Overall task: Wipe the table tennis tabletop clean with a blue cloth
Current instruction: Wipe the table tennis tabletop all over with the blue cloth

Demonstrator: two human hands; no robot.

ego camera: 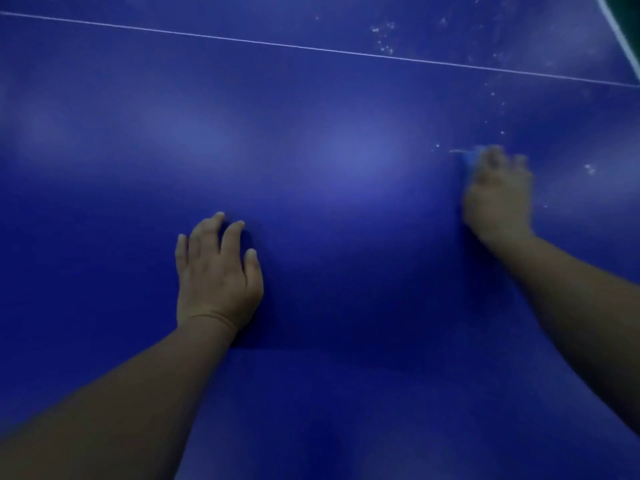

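Note:
The blue table tennis tabletop [311, 140] fills the view. My right hand [498, 195], blurred by motion, presses on a blue cloth [469, 158]; only a lighter blue corner of the cloth shows past the fingers at the upper left. My left hand [216, 271] rests flat on the tabletop at the lower middle, fingers slightly apart, holding nothing. White specks of dirt [382, 38] lie scattered on the surface beyond and to the right of my right hand.
A thin white line [277, 45] crosses the tabletop from the upper left to the right. The table's white edge stripe [623, 32] shows at the top right corner, with dark floor beyond it.

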